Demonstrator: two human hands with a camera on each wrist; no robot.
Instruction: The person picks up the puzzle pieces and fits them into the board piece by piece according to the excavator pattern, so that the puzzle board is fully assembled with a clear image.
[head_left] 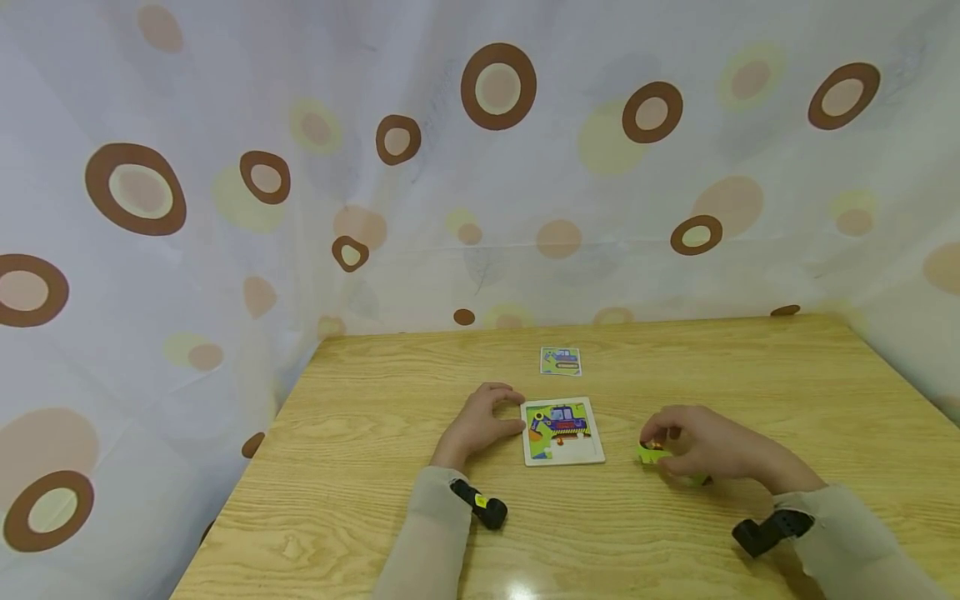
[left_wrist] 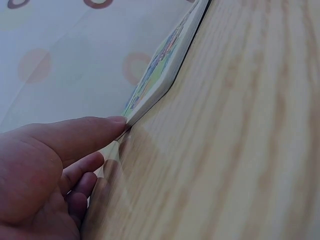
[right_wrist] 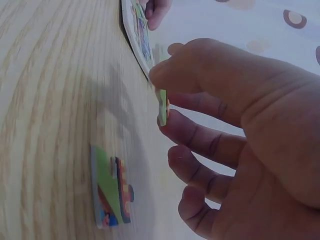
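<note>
A square jigsaw board (head_left: 576,454) with a blue excavator picture lies on the table, its lower part showing bare white backing. My left hand (head_left: 482,421) is at its left side; in the left wrist view the thumb tip touches the board's edge and the other fingers are loosely bent. To the right, my right hand (head_left: 708,446) pinches a green jigsaw piece (right_wrist: 162,107) between thumb and fingertips, above the table. Below that hand lies another jigsaw piece (right_wrist: 111,187), green with red and yellow, flat on the wood and partly covered by the hand in the head view.
A small picture card (head_left: 561,362) with the same excavator lies behind the board. The wooden table (head_left: 360,500) ends at a white curtain (head_left: 420,75) with brown and yellow circles. Each wrist carries a black strap-on camera (head_left: 480,503).
</note>
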